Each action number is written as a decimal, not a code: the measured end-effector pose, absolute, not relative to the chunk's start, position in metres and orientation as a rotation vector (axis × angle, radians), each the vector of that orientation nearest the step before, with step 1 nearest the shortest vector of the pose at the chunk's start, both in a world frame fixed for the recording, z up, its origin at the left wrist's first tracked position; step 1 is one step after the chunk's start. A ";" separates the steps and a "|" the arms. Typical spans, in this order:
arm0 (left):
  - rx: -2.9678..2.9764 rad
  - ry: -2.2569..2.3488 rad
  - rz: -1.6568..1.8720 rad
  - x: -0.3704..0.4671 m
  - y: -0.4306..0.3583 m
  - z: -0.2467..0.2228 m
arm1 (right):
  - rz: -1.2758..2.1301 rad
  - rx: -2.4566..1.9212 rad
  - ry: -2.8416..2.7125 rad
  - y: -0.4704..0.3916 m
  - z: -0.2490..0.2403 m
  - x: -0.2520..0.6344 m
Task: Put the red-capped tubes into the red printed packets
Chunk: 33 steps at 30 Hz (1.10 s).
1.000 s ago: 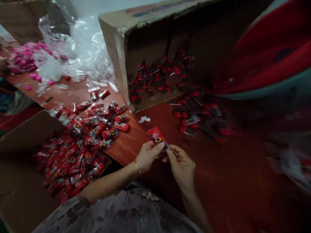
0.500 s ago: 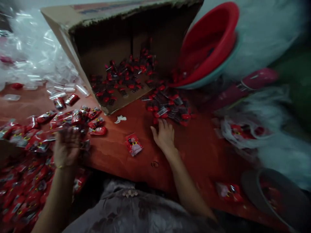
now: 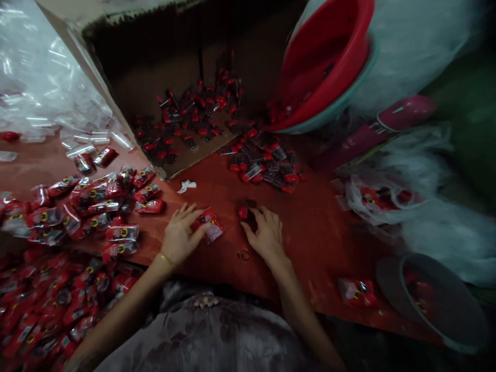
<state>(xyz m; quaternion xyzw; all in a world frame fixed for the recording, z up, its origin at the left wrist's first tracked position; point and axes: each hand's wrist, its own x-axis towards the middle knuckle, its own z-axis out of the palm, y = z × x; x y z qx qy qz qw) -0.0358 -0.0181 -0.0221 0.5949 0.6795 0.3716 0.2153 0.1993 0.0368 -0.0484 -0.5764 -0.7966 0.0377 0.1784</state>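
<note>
My left hand reaches over the left edge of a red printed packet lying flat on the table; its fingers are apart, with the thumb at the packet. My right hand pinches a small dark container with a red cap just right of the packet. Beyond that hand lies a heap of clear, red-capped containers. A rubber band rests between my hands, nearer my body. On the left, filled red packets are piled up.
A cardboard box on its side holds more red-capped containers. A red basin leans beside it. At right are a pink bottle-like object, a plastic bag and a grey tub. Clear plastic sleeves lie at left.
My left hand has come right from the packet pile to the red printed packet. My right hand has drawn back from the heap with a red-capped container.
</note>
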 end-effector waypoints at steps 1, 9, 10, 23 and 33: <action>1.799 1.894 0.852 -0.026 -0.013 -0.026 | 0.110 -1.623 -2.228 0.034 -0.050 0.200; 1.968 2.011 0.458 -0.020 -0.001 -0.037 | 0.136 -1.504 -2.085 0.023 -0.054 0.204; 1.956 2.012 0.475 -0.021 0.000 -0.037 | 0.133 -1.482 -2.073 0.022 -0.053 0.202; 2.094 2.099 0.564 -0.007 -0.008 -0.043 | 0.249 -1.328 -2.040 0.007 -0.049 0.184; 1.860 1.784 0.980 -0.005 -0.010 -0.012 | 1.143 -1.141 -1.538 0.010 -0.029 0.138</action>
